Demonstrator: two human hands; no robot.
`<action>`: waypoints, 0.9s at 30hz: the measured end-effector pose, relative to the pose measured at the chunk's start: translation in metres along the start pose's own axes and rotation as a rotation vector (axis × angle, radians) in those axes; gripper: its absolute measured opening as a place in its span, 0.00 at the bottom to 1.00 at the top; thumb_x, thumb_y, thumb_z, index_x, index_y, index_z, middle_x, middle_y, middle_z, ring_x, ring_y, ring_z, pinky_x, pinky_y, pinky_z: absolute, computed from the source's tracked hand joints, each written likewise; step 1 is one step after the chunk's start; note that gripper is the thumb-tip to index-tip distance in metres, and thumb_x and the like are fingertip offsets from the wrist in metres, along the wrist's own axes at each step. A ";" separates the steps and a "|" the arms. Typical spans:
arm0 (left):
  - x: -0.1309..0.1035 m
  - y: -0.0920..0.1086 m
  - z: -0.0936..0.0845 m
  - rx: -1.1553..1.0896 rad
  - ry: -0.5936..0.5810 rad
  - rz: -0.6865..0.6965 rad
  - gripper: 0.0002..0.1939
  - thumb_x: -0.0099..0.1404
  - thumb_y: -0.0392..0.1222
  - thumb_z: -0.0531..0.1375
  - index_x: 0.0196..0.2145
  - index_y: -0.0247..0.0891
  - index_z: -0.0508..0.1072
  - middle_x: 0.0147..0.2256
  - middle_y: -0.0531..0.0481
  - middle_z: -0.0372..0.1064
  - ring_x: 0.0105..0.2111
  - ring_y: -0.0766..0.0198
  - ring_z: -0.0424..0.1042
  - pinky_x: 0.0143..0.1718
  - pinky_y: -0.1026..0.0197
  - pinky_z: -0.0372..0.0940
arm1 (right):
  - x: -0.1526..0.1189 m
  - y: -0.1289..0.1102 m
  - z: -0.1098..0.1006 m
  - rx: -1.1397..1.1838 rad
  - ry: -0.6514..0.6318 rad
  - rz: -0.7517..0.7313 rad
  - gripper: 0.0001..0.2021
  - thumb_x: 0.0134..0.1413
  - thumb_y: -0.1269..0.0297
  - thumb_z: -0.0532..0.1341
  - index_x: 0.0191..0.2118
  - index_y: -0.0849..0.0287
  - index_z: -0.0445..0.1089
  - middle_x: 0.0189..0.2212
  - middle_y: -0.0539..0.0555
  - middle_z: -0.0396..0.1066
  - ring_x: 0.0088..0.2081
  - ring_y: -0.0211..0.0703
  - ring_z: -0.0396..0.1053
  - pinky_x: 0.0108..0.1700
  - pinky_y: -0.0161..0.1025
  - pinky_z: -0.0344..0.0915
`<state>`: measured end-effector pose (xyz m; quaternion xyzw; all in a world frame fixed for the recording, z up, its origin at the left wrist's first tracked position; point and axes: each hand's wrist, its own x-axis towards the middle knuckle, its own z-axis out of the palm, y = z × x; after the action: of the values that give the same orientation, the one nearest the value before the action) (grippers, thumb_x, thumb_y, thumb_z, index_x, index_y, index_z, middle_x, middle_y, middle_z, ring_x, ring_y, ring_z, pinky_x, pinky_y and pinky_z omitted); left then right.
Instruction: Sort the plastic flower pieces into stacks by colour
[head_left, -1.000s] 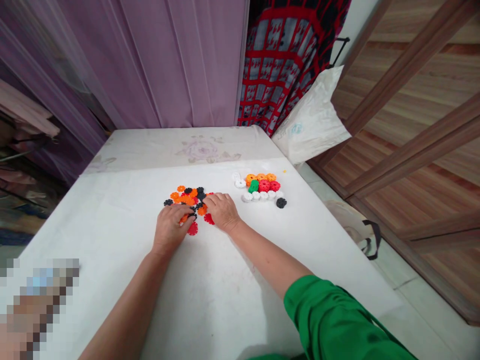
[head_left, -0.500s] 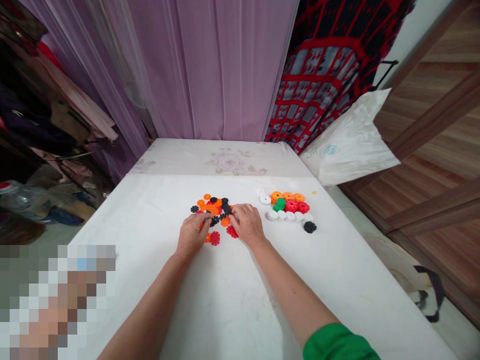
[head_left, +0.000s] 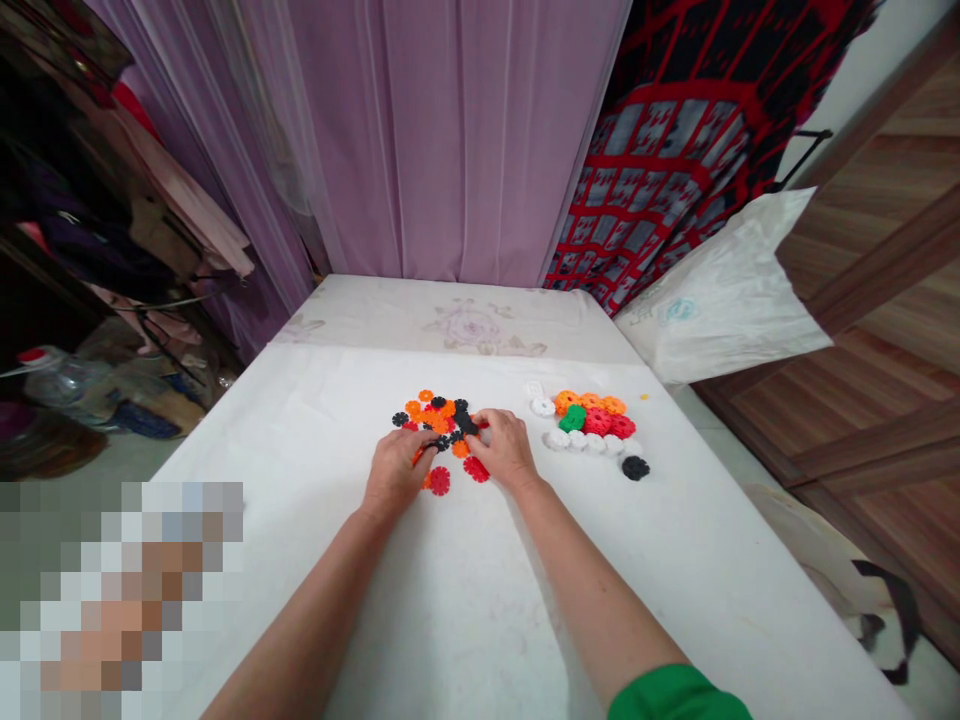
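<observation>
Notched plastic discs (head_left: 429, 418), orange, black and red, lie in a loose heap on the white table cover. My left hand (head_left: 397, 468) is at the heap's near left side, its thumb and fingers pinched on a black notched disc (head_left: 433, 444). To the right, my right hand (head_left: 506, 447) has its fingers closed at a short stack of black notched discs (head_left: 466, 424); part of the stack is hidden by the fingers. Close in front of the hands lie a red disc (head_left: 440, 481) and another red disc (head_left: 475, 469).
Right of my hands stand joined rows of discs: an orange row (head_left: 590, 403), a red row (head_left: 609, 424) with a green stack (head_left: 573, 418), and a white row (head_left: 585, 442). A black stack (head_left: 635, 468) is nearby. A white bag (head_left: 727, 290) hangs at the table's right edge.
The view has shifted slightly, so everything sits a little further right. The black disc at my left fingertips and the black stack at my right hand show more clearly.
</observation>
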<state>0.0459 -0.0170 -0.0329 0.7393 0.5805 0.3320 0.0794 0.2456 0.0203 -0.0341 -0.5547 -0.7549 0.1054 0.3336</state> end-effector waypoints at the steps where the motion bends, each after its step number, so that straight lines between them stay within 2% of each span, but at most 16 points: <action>1: 0.000 0.001 0.000 -0.009 0.010 -0.006 0.10 0.63 0.40 0.58 0.39 0.44 0.79 0.34 0.49 0.78 0.37 0.58 0.75 0.44 0.56 0.68 | 0.000 0.000 0.000 0.017 0.022 0.001 0.08 0.49 0.68 0.62 0.38 0.54 0.69 0.36 0.51 0.75 0.43 0.46 0.69 0.48 0.44 0.60; 4: -0.003 0.003 -0.001 -0.046 0.046 -0.036 0.08 0.63 0.42 0.59 0.36 0.44 0.79 0.33 0.49 0.78 0.36 0.59 0.75 0.44 0.57 0.69 | -0.005 0.000 0.000 0.101 0.135 0.055 0.09 0.47 0.66 0.62 0.38 0.55 0.68 0.36 0.52 0.75 0.42 0.46 0.70 0.48 0.45 0.63; 9: -0.005 0.003 -0.002 -0.173 0.145 -0.173 0.09 0.63 0.46 0.58 0.37 0.43 0.77 0.35 0.49 0.78 0.37 0.60 0.75 0.43 0.58 0.69 | -0.021 -0.002 0.003 0.337 0.359 0.338 0.14 0.49 0.56 0.60 0.41 0.55 0.66 0.39 0.54 0.73 0.40 0.44 0.71 0.46 0.44 0.67; 12: -0.003 -0.001 -0.002 -0.310 0.222 -0.307 0.12 0.63 0.49 0.57 0.38 0.41 0.75 0.34 0.49 0.77 0.34 0.62 0.75 0.40 0.59 0.69 | -0.025 -0.007 0.006 0.493 0.399 0.441 0.15 0.48 0.54 0.61 0.41 0.56 0.65 0.39 0.54 0.72 0.43 0.45 0.71 0.49 0.45 0.67; 15: -0.001 -0.004 -0.001 -0.437 0.248 -0.367 0.13 0.63 0.51 0.56 0.38 0.40 0.74 0.32 0.50 0.77 0.32 0.63 0.75 0.38 0.60 0.69 | -0.023 -0.022 0.016 0.689 0.403 0.530 0.17 0.45 0.54 0.63 0.40 0.56 0.65 0.38 0.53 0.72 0.41 0.43 0.71 0.49 0.45 0.67; 19: -0.003 -0.008 0.002 -0.402 0.242 -0.343 0.13 0.63 0.50 0.57 0.38 0.41 0.75 0.32 0.50 0.77 0.31 0.63 0.74 0.38 0.60 0.69 | -0.016 -0.045 0.031 1.022 0.475 0.633 0.18 0.43 0.54 0.65 0.40 0.55 0.65 0.35 0.50 0.72 0.40 0.41 0.72 0.46 0.41 0.69; 22: -0.003 -0.008 0.000 -0.311 0.239 -0.234 0.11 0.63 0.48 0.57 0.37 0.43 0.77 0.34 0.49 0.77 0.34 0.62 0.74 0.40 0.58 0.69 | -0.012 -0.045 0.028 1.164 0.518 0.710 0.19 0.41 0.54 0.67 0.40 0.54 0.65 0.33 0.48 0.71 0.38 0.40 0.72 0.44 0.41 0.70; 25: 0.004 -0.001 -0.004 -0.265 0.192 -0.096 0.10 0.63 0.46 0.57 0.34 0.44 0.79 0.35 0.48 0.77 0.38 0.60 0.75 0.42 0.58 0.69 | -0.017 -0.026 0.009 1.089 0.540 0.677 0.21 0.38 0.57 0.69 0.40 0.55 0.66 0.34 0.49 0.72 0.38 0.39 0.71 0.45 0.41 0.68; 27: 0.014 0.012 -0.005 -0.253 0.087 -0.055 0.10 0.63 0.45 0.57 0.33 0.45 0.79 0.33 0.50 0.77 0.36 0.61 0.75 0.39 0.60 0.69 | -0.026 -0.012 -0.005 0.948 0.562 0.642 0.21 0.39 0.56 0.68 0.42 0.55 0.66 0.36 0.50 0.72 0.36 0.38 0.70 0.42 0.39 0.68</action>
<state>0.0541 -0.0099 -0.0173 0.6920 0.5568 0.4322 0.1557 0.2434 -0.0084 -0.0343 -0.5521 -0.3061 0.3731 0.6799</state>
